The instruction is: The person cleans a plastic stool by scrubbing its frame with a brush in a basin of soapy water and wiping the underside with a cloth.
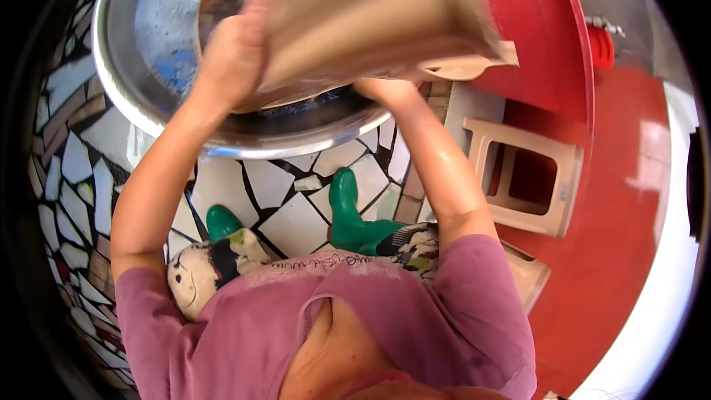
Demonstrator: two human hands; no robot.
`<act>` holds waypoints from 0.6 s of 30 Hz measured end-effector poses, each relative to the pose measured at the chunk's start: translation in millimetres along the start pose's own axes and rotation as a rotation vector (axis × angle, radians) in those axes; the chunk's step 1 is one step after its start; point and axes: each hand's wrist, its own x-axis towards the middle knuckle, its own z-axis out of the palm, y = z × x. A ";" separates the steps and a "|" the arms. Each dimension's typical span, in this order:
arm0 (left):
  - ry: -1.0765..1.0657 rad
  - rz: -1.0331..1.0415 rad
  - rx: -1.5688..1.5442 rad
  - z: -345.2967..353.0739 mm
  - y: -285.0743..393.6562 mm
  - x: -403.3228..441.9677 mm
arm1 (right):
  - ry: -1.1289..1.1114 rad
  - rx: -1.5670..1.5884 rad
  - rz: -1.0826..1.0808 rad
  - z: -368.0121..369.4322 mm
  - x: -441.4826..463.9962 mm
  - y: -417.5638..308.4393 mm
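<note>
- The floor around the feet is a mosaic of broken pale tiles, set in dark joints, with brownish pieces among them.
- Two green boots stand on it.
- A wide metal basin sits over the tiles (its underside is hidden, so contact cannot be told).
- On the right, the surface turns to a smooth red floor.
- A beige stool rests there, with a second beige piece near it, partly covered by the sleeve.

Tan plastic stool, motion-blurred, tilted, cut off at the top, over a metal basin
</note>
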 end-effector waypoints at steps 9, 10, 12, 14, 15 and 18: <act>-0.192 0.187 0.040 11.8 16.9 -48.0 | -0.405 -0.231 0.200 14.5 -17.8 3.0; -0.185 0.184 0.006 11.4 20.5 -49.5 | -0.449 -0.246 0.203 19.2 -21.8 -0.2; -0.288 0.137 0.080 7.3 29.6 -40.4 | -0.521 -0.267 0.215 16.5 -28.1 -8.4; -0.259 0.174 0.027 13.4 31.1 -36.0 | -0.590 -0.285 0.238 6.6 -29.8 -15.3; -0.282 0.181 0.000 12.8 32.4 -34.1 | -0.620 -0.287 0.244 3.6 -23.2 -19.1; -0.313 0.204 0.028 13.9 34.0 -36.3 | -0.694 -0.276 0.265 3.8 0.3 -31.6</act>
